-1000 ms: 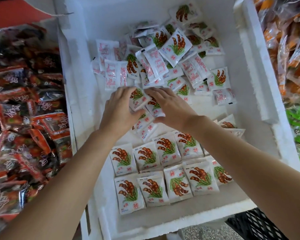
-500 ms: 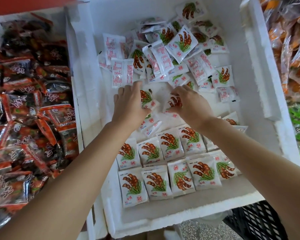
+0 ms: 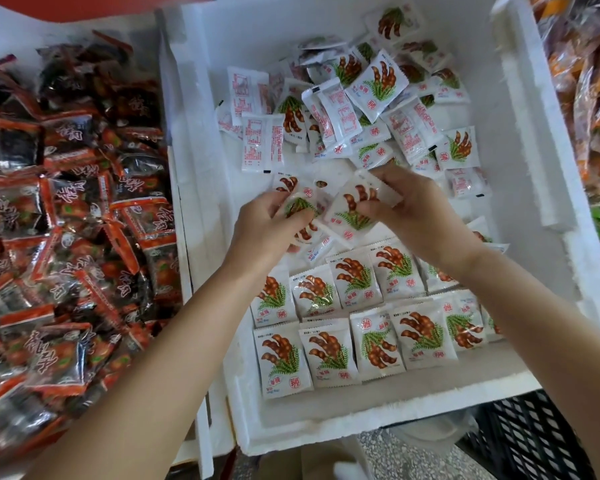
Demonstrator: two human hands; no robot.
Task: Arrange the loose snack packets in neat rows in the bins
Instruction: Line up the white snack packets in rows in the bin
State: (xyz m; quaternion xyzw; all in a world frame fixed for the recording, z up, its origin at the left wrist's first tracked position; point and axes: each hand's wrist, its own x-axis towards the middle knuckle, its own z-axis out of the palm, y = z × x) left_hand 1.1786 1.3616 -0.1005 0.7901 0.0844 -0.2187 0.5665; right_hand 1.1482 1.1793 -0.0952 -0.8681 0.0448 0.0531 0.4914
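Item: white foam bin (image 3: pixel 520 174), worked by me at a remove through the head view. Stock, sorted: two neat rows of packets (image 3: pixel 343 341) lying picture side up at 6 o'clock in the bin. Stock, unsorted: a loose heap (image 3: pixel 361 98) of the same white packets from 11 to 1 o'clock, many face down. Change logged: a second ago both hands lay palm down on packets mid-bin; now they are raised clear of the floor with packets in hand. Left hand (image 3: pixel 257 230): fingers (image 3: pixel 269 200) curled round a small fan of packets (image 3: pixel 300 206), thumb pressing on top. Right hand (image 3: pixel 416 209): fingers (image 3: pixel 406 181) and thumb pinching a single packet (image 3: pixel 349 211), tilted, just beside the left hand's fan at the bin's centre. A few strays lie beneath the hands. Reading: I judge the gathering done and the squaring-up begun; these pieces look bound for a third row, directly at 12 o'clock of the second. Adjacent, not in work: dark red packets (image 3: pixel 66 209) at 9 o'clock, orange packets (image 3: pixel 589 81) at 2 o'clock.
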